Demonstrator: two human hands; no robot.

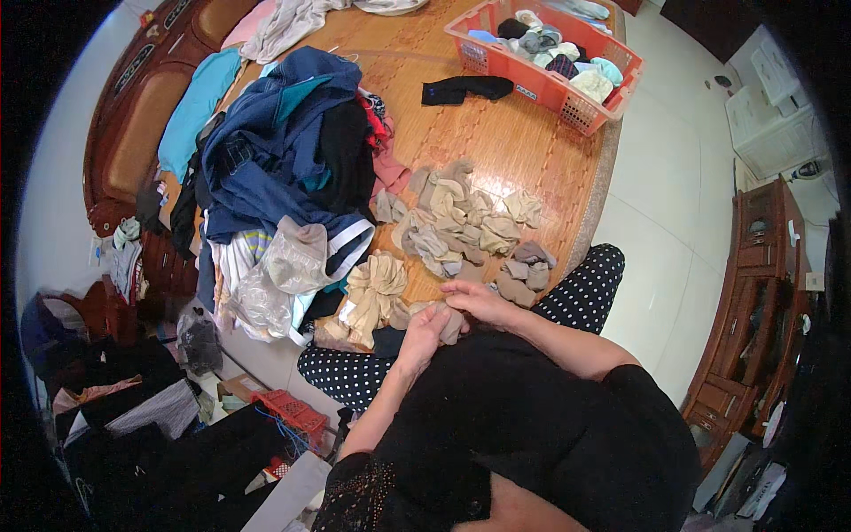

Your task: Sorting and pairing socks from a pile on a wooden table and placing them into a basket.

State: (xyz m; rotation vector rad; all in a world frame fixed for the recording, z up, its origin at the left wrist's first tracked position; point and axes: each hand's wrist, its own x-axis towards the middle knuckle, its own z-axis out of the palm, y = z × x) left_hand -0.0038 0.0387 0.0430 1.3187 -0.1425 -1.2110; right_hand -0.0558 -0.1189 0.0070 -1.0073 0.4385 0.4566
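Close to my lap, my left hand (425, 328) is closed in a pinch on a small beige sock (455, 326). My right hand (481, 303) is right beside it, its fingers stretched out above the sock. Just beyond both hands lies a loose heap of beige, tan and grey socks (448, 208) on the mat. Some darker greyish-brown socks (526, 270) lie to the right, near my knee. A bunched cream cloth (377, 288) rests to the left of my left hand.
A large pile of clothes (284, 151) with navy garments covers the bed's left side, a clear plastic bag (297, 253) on it. A coral basket (576, 106) with rolled socks stands far right, near a black sock (465, 89). Wooden cabinets (753, 266) line the right wall.
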